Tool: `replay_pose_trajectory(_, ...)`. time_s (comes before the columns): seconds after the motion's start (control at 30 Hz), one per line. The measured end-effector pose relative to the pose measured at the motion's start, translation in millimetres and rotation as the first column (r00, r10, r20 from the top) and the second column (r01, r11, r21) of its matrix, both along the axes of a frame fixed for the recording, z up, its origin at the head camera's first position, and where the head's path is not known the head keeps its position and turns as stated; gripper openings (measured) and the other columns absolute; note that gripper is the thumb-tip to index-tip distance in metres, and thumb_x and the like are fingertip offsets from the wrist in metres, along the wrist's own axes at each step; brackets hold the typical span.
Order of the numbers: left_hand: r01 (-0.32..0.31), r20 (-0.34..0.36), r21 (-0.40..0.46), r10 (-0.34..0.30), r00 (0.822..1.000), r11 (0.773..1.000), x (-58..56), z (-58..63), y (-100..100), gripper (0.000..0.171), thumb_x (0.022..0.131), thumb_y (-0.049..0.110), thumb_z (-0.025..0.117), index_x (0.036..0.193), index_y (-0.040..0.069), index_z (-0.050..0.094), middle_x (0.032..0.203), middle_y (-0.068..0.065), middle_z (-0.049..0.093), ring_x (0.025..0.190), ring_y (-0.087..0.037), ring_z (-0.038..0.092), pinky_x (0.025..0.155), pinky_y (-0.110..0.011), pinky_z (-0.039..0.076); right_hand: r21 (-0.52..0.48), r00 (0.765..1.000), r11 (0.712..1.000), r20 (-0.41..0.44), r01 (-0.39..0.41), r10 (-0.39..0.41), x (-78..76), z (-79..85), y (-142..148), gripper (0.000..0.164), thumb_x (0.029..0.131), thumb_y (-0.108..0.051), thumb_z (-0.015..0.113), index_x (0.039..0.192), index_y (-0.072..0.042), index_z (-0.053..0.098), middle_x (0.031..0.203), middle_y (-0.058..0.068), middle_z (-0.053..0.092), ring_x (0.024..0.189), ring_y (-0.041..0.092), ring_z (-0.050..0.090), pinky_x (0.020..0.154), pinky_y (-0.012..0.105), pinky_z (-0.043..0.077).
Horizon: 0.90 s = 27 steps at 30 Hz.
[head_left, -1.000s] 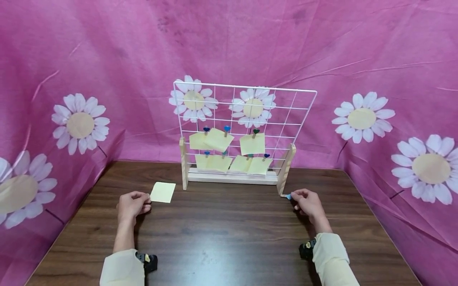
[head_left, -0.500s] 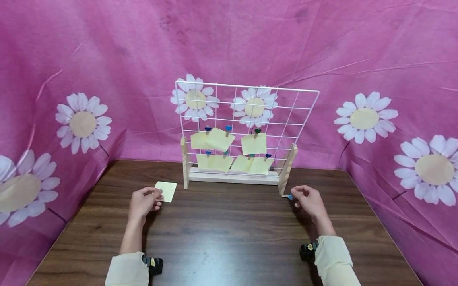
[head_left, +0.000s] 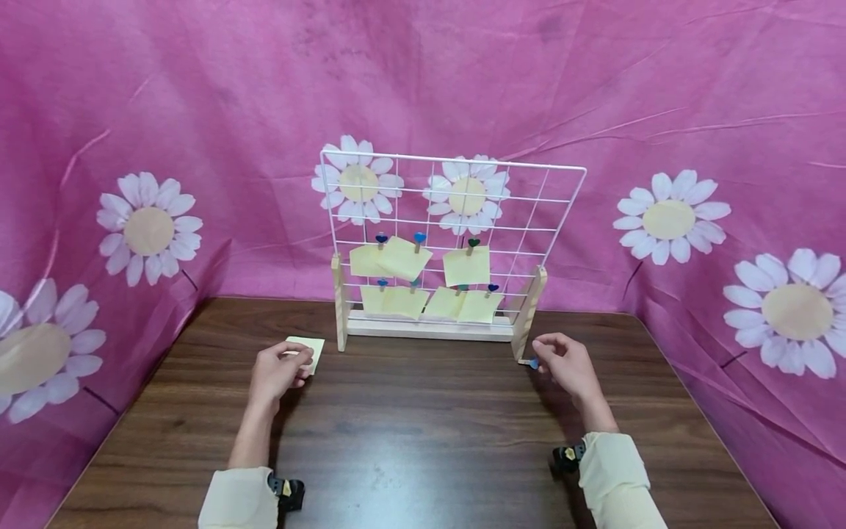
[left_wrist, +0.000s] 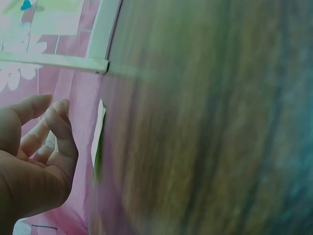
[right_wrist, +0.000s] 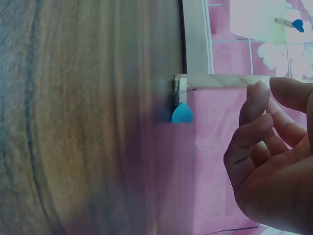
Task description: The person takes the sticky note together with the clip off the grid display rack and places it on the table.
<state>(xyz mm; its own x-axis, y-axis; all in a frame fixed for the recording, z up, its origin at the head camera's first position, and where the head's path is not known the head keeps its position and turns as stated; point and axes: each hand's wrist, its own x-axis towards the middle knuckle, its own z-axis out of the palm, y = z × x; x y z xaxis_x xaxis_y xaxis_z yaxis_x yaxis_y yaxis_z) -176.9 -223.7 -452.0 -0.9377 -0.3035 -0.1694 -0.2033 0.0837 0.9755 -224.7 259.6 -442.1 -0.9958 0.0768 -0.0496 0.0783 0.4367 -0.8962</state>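
My left hand (head_left: 276, 373) hovers over a pale yellow sticky note (head_left: 319, 351) lying on the table and partly hides it. In the left wrist view its loosely curled fingers hold nothing and stand apart from the note (left_wrist: 99, 142), whose edge lifts a little. On the other side, my right hand (head_left: 567, 369) is just beside a small wooden clothespin with a light blue heart (head_left: 534, 364). That clothespin (right_wrist: 182, 110) lies on the table against the foot of the rack's right leg. The right wrist view shows a gap between it and the loosely bent fingers.
A white wire grid rack (head_left: 456, 192) on wooden legs (head_left: 529, 308) stands at the back of the brown table (head_left: 410, 411). Several yellow notes (head_left: 466, 267) hang on its lower part under heart clothespins (head_left: 473, 243). A pink flowered cloth (head_left: 423, 66) surrounds the table.
My left hand has moved right, from the note's left edge to over the note. My right hand has risen slightly beside the clothespin. Neither note nor clothespin has visibly shifted on the table.
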Motion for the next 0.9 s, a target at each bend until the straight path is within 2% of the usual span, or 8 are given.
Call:
replay_pose_trajectory(0.13, 0.027, -0.029, 0.039, -0.025, 0.999, 0.999, -2.5, 2.0, 8.9, 0.031, 0.096, 0.006, 0.067, 0.118, -0.014, 0.060, 0.079, -0.007, 0.073, 0.058, -0.009, 0.063, 0.050, -0.020, 0.052, -0.018, 0.999, 1.000, -0.054, -0.007, 0.006, -1.8, 5.7, -4.5, 0.033, 0.101, -0.021, 0.065, 0.123, 0.004, 0.061, 0.095, 0.011, 0.068, 0.069, 0.021, 0.066, 0.049, 0.026, 0.047)
replay_pose_trajectory(0.23, 0.051, -0.047, 0.067, -0.048, 0.998, 0.996, -6.1, 3.6, 16.6, 0.035, 0.095, 0.006, 0.069, 0.121, -0.015, 0.059, 0.084, -0.008, 0.074, 0.060, -0.011, 0.064, 0.052, -0.020, 0.054, -0.032, 0.996, 0.999, -0.086, -0.016, 0.013, -3.7, 10.1, -8.0, 0.034, 0.100, -0.021, 0.066, 0.123, 0.003, 0.062, 0.097, 0.009, 0.069, 0.069, 0.021, 0.067, 0.049, 0.025, 0.047)
replay_pose_trajectory(0.4, 0.080, -0.053, 0.072, -0.076, 0.996, 0.994, -11.8, 5.6, 29.6, 0.035, 0.094, 0.005, 0.071, 0.121, -0.013, 0.060, 0.086, -0.009, 0.075, 0.063, -0.014, 0.066, 0.052, -0.021, 0.053, -0.042, 0.991, 0.998, -0.128, -0.036, 0.030, -5.5, 17.4, -15.0, 0.034, 0.097, -0.018, 0.069, 0.122, 0.005, 0.062, 0.092, 0.006, 0.068, 0.064, 0.010, 0.062, 0.048, 0.023, 0.045)
replay_pose_trajectory(0.53, 0.101, -0.066, 0.052, -0.098, 0.993, 0.994, -13.7, 6.3, 39.3, 0.034, 0.092, 0.005, 0.071, 0.121, -0.011, 0.062, 0.084, -0.007, 0.073, 0.064, -0.014, 0.064, 0.050, -0.021, 0.049, -0.062, 0.988, 0.997, -0.150, -0.055, 0.045, -4.9, 24.7, -20.5, 0.033, 0.097, -0.013, 0.069, 0.122, 0.007, 0.060, 0.089, 0.006, 0.067, 0.062, 0.008, 0.061, 0.048, 0.023, 0.045)
replay_pose_trajectory(0.8, 0.127, -0.099, 0.048, -0.122, 0.988, 0.991, -17.5, 7.4, 55.0, 0.035, 0.091, 0.006, 0.073, 0.123, -0.005, 0.064, 0.090, -0.005, 0.074, 0.067, -0.016, 0.064, 0.051, -0.022, 0.049, -0.111, 0.972, 0.989, -0.222, -0.096, 0.069, -4.3, 37.8, -30.0, 0.034, 0.096, -0.009, 0.069, 0.122, 0.011, 0.059, 0.088, -0.001, 0.067, 0.066, 0.005, 0.062, 0.061, 0.024, 0.056)
replay_pose_trajectory(0.9, 0.122, -0.121, 0.064, -0.113, 0.986, 0.990, -19.3, 10.8, 60.8, 0.035, 0.091, 0.006, 0.074, 0.123, -0.004, 0.064, 0.091, -0.006, 0.074, 0.065, -0.015, 0.064, 0.051, -0.021, 0.048, -0.115, 0.971, 0.989, -0.232, -0.095, 0.066, -5.8, 41.3, -34.4, 0.035, 0.095, -0.011, 0.071, 0.121, 0.010, 0.060, 0.091, 0.002, 0.068, 0.068, 0.008, 0.064, 0.063, 0.025, 0.057)
